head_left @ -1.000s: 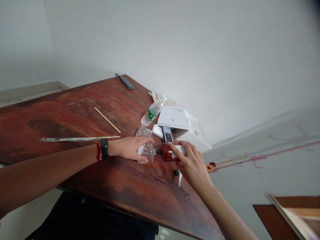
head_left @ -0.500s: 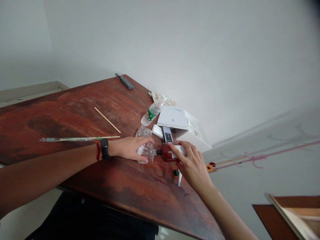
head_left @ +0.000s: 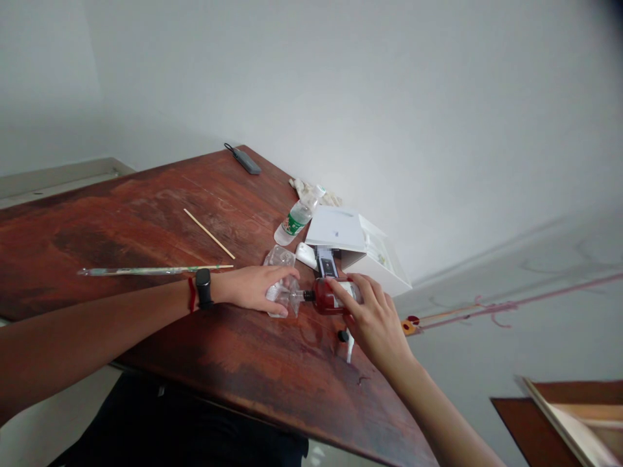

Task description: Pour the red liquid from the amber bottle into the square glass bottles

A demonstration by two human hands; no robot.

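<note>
Reddish-brown wood of the worktop [head_left: 146, 214] runs under everything. At nine o'clock lies a long thin stick [head_left: 150, 270]. The left hand [head_left: 250, 287] has its fingers curled round a clear plastic funnel piece [head_left: 287, 297]. Just right, touching it, the dark red bottle [head_left: 329, 296] lies sideways, gripped by the right hand [head_left: 374, 321]. A white box [head_left: 350, 243] sits at one o'clock.

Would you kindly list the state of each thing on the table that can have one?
Red bottle: on its side, held by right hand.
Clear funnel: at the red bottle's mouth, gripped by left hand.
Water bottle: lying down, capped.
White box: lid open.
</note>
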